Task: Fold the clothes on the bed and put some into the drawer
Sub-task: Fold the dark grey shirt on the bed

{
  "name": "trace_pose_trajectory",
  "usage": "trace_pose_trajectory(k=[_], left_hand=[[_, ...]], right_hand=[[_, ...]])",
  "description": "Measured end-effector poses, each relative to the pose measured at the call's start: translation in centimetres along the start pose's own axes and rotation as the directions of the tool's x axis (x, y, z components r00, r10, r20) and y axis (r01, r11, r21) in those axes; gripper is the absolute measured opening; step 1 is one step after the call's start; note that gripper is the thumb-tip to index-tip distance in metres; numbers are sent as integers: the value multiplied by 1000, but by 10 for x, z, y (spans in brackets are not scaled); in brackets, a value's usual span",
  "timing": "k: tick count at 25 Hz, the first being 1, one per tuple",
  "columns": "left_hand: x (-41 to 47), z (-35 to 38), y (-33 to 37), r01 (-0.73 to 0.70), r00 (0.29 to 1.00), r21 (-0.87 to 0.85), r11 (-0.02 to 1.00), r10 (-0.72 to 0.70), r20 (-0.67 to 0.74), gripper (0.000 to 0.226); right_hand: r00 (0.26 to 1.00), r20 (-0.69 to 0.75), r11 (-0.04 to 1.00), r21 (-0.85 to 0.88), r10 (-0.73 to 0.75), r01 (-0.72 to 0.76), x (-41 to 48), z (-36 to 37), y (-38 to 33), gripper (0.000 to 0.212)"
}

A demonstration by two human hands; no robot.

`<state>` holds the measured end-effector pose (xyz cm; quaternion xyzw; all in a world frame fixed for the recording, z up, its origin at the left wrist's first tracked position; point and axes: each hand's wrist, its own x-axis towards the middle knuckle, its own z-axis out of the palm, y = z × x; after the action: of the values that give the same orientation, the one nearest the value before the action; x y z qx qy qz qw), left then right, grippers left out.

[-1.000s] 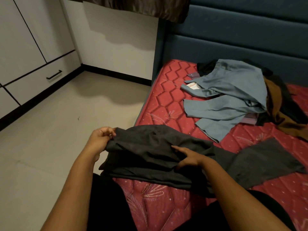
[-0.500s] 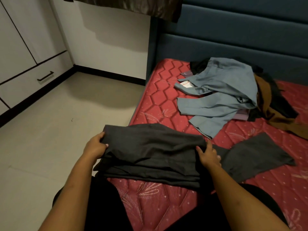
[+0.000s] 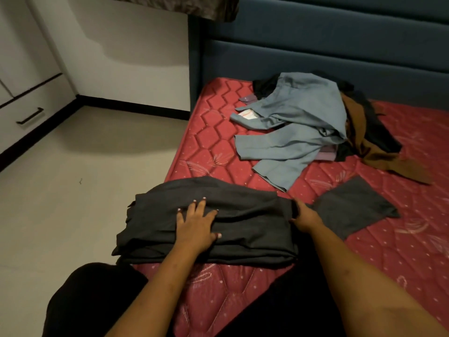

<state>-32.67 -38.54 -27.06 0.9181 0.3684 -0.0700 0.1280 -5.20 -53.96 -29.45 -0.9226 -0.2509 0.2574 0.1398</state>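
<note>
No readable text, label or number anywhere

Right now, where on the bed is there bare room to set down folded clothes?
Bare mattress lies left of the blue shirt, beyond the grey garment, and right of its loose end, below the brown cloth. Crowded by the headboard.
</note>
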Motion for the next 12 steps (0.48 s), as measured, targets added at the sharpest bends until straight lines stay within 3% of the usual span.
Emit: trace_pose_trajectory(k=[2,5,7,9,11,12], left_hand=[[5,11,25,-86,994,26,996,84,66,82],[10,19,56,-229,968,71,971,219,123,92],[15,24,77,-299,946,105,949,280,165,89],[21,28,96,-326,934,116,938,301,194,81],[26,30,113,-347,925,124,930,317,210,78],[30,31,122,-364,918,131,922,332,216,78]], right_hand=[[967,-102,971,70,234,-228,-1,-18,21,85],[824,-177,815,360,538,-454,-4,-39,57,94],[829,-88,678,626,553,-386,-5,-44,75,102],[847,-33,590,732,530,-341,2,-44,90,112],[826,-40,573,739,562,-355,33,-39,107,136],[821,-50,576,736,569,-355,37,-43,102,134]])
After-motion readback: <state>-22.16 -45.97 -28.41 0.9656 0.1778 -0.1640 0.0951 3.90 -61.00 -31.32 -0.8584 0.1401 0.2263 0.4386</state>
